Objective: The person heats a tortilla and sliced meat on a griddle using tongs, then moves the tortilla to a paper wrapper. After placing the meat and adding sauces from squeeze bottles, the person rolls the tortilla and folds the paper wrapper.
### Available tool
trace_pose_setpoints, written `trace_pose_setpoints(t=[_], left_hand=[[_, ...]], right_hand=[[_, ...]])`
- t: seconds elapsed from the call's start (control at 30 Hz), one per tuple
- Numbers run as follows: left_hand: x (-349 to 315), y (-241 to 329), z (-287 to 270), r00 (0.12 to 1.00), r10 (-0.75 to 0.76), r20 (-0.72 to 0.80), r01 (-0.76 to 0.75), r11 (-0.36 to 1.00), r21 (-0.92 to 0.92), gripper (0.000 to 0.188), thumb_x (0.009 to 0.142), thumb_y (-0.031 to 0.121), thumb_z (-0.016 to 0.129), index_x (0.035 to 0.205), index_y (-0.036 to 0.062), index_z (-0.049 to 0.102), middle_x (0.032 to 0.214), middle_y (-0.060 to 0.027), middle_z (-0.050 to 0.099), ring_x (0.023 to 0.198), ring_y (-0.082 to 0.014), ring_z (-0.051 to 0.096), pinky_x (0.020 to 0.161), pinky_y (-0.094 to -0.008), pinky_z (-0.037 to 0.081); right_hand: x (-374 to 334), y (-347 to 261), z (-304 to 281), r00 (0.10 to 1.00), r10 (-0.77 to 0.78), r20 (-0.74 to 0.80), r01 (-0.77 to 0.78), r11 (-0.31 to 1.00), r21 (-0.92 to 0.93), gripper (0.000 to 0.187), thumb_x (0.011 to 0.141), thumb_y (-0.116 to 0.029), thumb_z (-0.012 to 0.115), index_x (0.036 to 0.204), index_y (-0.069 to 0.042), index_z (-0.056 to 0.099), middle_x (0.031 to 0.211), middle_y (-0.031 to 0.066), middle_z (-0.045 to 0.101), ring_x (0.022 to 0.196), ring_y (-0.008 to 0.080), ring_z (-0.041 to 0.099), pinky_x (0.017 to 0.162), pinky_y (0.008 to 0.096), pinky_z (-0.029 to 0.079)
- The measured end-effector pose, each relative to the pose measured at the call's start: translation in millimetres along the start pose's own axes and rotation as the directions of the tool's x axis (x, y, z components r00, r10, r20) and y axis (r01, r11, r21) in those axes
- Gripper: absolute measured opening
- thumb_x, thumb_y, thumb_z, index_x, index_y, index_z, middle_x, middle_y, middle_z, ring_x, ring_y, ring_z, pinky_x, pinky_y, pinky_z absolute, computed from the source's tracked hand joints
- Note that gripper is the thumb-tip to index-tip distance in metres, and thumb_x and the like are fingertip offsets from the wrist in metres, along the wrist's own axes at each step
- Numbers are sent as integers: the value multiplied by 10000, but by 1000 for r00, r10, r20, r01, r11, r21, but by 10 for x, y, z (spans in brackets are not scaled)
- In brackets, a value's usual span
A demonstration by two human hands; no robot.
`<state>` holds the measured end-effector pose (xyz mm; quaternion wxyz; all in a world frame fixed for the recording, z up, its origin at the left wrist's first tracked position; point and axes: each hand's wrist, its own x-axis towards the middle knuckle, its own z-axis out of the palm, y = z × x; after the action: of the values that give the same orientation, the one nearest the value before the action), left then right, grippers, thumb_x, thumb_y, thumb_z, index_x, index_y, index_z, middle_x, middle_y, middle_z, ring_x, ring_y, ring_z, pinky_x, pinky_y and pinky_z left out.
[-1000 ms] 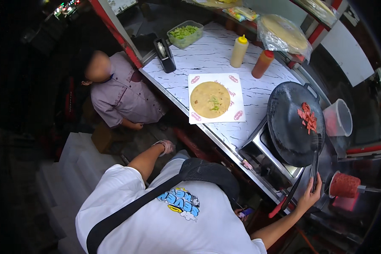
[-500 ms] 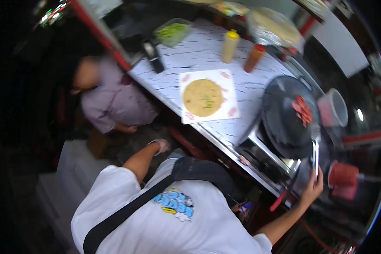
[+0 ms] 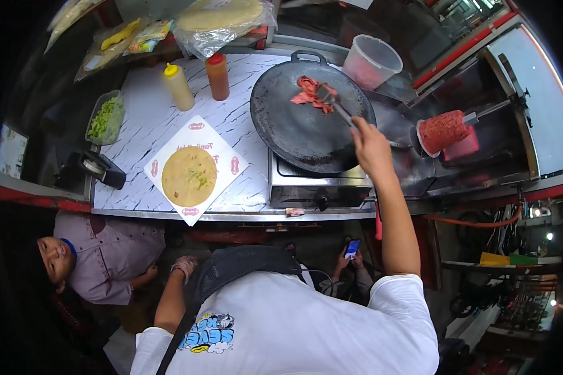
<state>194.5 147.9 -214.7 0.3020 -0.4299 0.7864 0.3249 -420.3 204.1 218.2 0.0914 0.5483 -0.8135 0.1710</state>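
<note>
My right hand (image 3: 372, 149) is closed around the handle of a metal spatula (image 3: 340, 107). Its blade touches reddish strips of meat (image 3: 305, 95) in the far half of a wide black pan (image 3: 294, 134), which sits on a gas stove (image 3: 294, 192). My left hand (image 3: 185, 265), in a clear plastic glove, hangs low by my waist, below the counter's front edge. Its fingers are too foreshortened to read. Left of the pan, a round flatbread (image 3: 180, 181) with shredded greens (image 3: 198, 180) lies on printed white paper (image 3: 228, 164).
Behind the flatbread stand a yellow-capped bottle (image 3: 180, 89) and a red sauce bottle (image 3: 218, 78). A box of greens (image 3: 105, 119) is at left. A white bucket (image 3: 374, 62) and a meat spit (image 3: 443, 131) flank the pan. A person (image 3: 106, 253) stands at left; another holds a phone (image 3: 352, 249).
My view has swung to the right, so the counter sits further left. The spatula has moved from the meat's near edge onto the meat. My right hand still grips it.
</note>
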Motion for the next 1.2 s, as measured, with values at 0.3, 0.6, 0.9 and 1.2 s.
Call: trace_pose_setpoints(t=[0.3,0.6,0.9,1.2], left_hand=[[-445,-1095,-81,991,-97,-88,34,841,-541,189,914,115,577,1010,2,695,1078,-136,703,967,-136,661,766,-239,532],[-1247,-56,-2398,881,413,229,-88,620,-780,342,952,262,657,1156,-13,647,1101,-90,687,988,-158,653,904,-304,512],[-1223,214,-3348,786,580,-216,-496,382,-780,268,961,180,636,1160,1,637,1019,-59,697,966,-137,627,879,-296,495],[-545,1008,-3510,336,401,-852,-652,752,97,375,836,205,712,1198,125,657,1170,-84,631,1161,-257,543,989,-416,426]], right_hand=[[131,-159,-125,981,-193,17,193,977,-85,325,919,-180,597,1240,-210,638,826,115,588,715,348,626,616,456,492],[-20,-327,-798,972,-198,-128,201,979,13,379,929,-24,589,1296,-115,621,923,163,638,790,233,638,789,336,496],[-113,-2034,-730,987,-160,28,148,954,261,439,859,71,607,1263,-95,652,855,91,636,715,141,533,674,259,435],[-942,-2349,1013,922,-121,368,-30,925,379,303,910,-142,635,1209,-108,670,759,152,555,690,341,578,634,419,450]])
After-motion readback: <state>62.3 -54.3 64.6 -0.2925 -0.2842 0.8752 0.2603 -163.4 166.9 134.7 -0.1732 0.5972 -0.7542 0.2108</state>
